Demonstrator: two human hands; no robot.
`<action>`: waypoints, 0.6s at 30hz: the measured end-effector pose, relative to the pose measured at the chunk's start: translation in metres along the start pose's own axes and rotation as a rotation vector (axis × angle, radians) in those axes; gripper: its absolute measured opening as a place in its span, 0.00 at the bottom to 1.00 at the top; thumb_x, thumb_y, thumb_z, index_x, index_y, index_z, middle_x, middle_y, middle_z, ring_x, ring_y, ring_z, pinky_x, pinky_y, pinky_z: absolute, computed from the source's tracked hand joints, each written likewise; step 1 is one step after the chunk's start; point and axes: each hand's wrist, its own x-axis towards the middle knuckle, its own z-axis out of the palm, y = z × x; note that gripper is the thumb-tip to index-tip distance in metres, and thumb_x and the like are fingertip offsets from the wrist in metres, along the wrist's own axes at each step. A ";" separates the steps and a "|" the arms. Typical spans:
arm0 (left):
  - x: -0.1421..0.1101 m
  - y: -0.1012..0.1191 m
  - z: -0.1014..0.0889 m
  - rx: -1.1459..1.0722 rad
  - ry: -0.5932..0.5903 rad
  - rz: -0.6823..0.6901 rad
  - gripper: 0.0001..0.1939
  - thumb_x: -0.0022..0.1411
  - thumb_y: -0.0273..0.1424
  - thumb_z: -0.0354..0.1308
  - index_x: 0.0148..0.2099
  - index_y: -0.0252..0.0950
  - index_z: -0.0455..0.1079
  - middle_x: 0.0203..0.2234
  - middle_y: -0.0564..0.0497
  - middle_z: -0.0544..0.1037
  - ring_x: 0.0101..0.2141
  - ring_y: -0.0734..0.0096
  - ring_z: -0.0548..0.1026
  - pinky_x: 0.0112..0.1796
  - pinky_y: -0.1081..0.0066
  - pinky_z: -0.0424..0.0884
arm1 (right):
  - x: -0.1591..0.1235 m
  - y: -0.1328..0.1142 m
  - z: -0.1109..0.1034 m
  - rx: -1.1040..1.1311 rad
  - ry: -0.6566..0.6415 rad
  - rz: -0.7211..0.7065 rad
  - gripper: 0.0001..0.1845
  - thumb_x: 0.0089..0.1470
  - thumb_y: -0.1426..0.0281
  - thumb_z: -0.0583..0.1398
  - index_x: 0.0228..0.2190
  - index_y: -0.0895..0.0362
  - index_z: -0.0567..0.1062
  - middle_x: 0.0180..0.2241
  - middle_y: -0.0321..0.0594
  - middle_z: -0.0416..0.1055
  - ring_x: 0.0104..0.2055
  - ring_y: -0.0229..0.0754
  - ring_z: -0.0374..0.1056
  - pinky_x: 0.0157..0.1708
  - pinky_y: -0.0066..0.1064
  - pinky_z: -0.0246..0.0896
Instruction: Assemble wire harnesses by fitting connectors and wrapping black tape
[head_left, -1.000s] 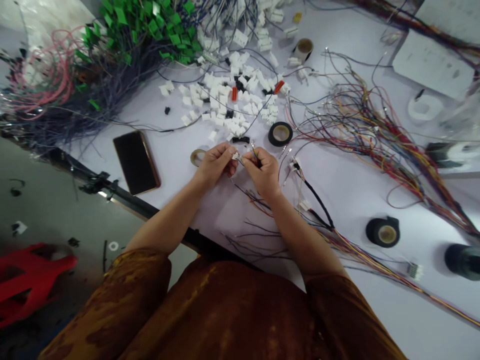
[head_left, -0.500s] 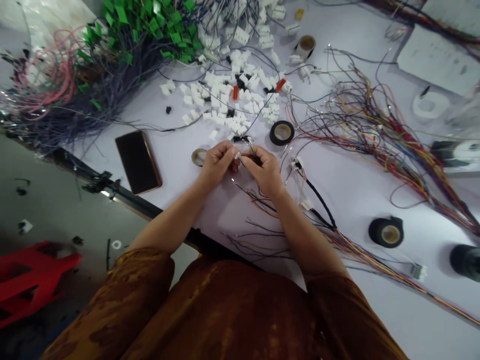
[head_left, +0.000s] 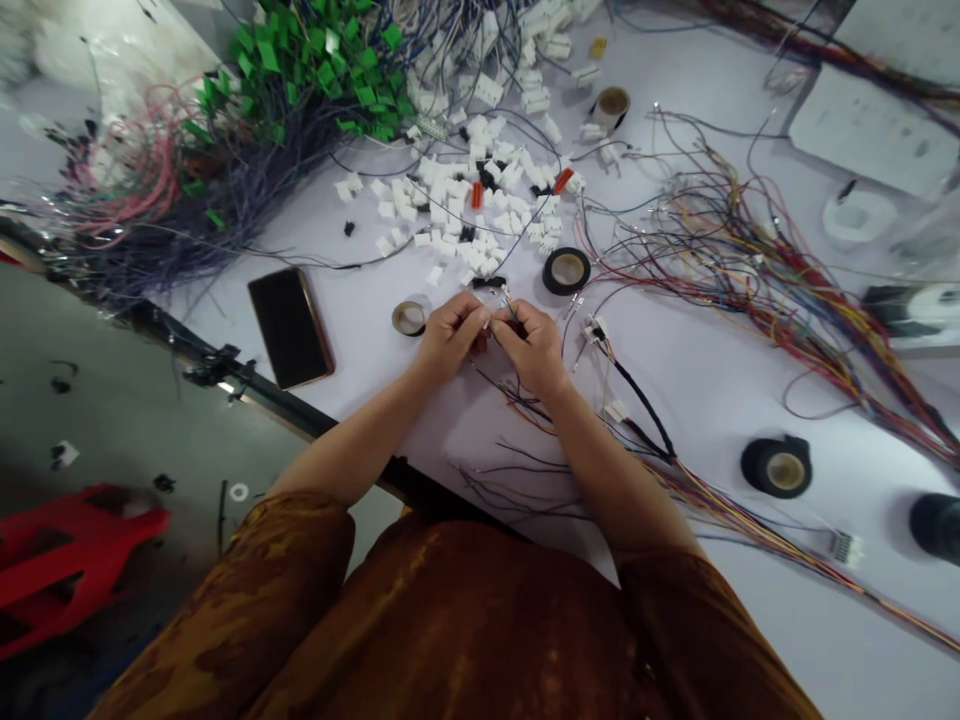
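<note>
Fingertips of my two hands meet over the table's front part. My left hand (head_left: 452, 338) is closed, its thumb and forefinger pinching a small white connector (head_left: 487, 321), mostly covered by the fingers. My right hand (head_left: 534, 350) is closed too, pinching a thin wire at the connector; the wire's end is hidden. Loose wires (head_left: 517, 398) trail beneath and beside the right hand. Just beyond the fingertips lies a black connector (head_left: 489, 283). A tape roll (head_left: 409, 318) rests left of my left hand, and a black tape roll (head_left: 566, 271) sits beyond my right.
White connectors (head_left: 450, 200) lie heaped behind the hands, near green-tagged wires (head_left: 322, 70). A phone (head_left: 290, 327) is at left by the table edge (head_left: 262, 385). Wire bundles (head_left: 750, 260) spread across the right, with another black tape roll (head_left: 777, 467). A red stool (head_left: 75, 560) stands on the floor.
The view has shifted slightly, so things at left appear further right. Both hands stay together, and the white connector is now more covered by the fingers.
</note>
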 end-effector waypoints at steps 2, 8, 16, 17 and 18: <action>0.000 0.000 -0.001 -0.059 0.006 -0.006 0.18 0.63 0.46 0.61 0.32 0.36 0.66 0.17 0.57 0.69 0.16 0.81 0.66 0.18 0.77 0.61 | 0.000 -0.001 0.000 -0.003 -0.011 0.014 0.09 0.55 0.70 0.58 0.24 0.56 0.67 0.22 0.31 0.61 0.26 0.34 0.55 0.29 0.29 0.53; 0.001 0.007 -0.005 -0.061 0.079 0.111 0.14 0.64 0.43 0.60 0.45 0.38 0.72 0.16 0.59 0.67 0.14 0.82 0.62 0.15 0.78 0.56 | 0.004 0.000 0.001 -0.030 -0.121 -0.070 0.16 0.62 0.63 0.54 0.24 0.56 0.67 0.24 0.33 0.61 0.29 0.35 0.57 0.32 0.30 0.53; 0.002 0.012 -0.005 -0.007 0.087 0.014 0.17 0.61 0.46 0.61 0.35 0.36 0.73 0.16 0.57 0.67 0.15 0.82 0.63 0.16 0.79 0.57 | 0.007 -0.002 -0.002 0.215 -0.044 0.104 0.10 0.57 0.62 0.59 0.30 0.56 0.71 0.26 0.32 0.63 0.29 0.34 0.57 0.32 0.28 0.56; 0.002 0.013 -0.004 -0.004 0.084 0.007 0.18 0.60 0.47 0.62 0.34 0.36 0.73 0.16 0.57 0.68 0.14 0.82 0.63 0.16 0.78 0.57 | 0.008 -0.002 -0.002 0.240 -0.046 0.132 0.10 0.57 0.62 0.60 0.30 0.56 0.71 0.26 0.32 0.63 0.29 0.33 0.57 0.32 0.27 0.56; 0.002 0.012 -0.004 -0.002 0.085 0.005 0.18 0.60 0.48 0.62 0.34 0.36 0.73 0.16 0.57 0.68 0.14 0.82 0.63 0.16 0.78 0.57 | 0.009 -0.003 -0.002 0.253 -0.049 0.155 0.11 0.56 0.62 0.60 0.29 0.56 0.71 0.26 0.32 0.63 0.29 0.33 0.57 0.31 0.27 0.56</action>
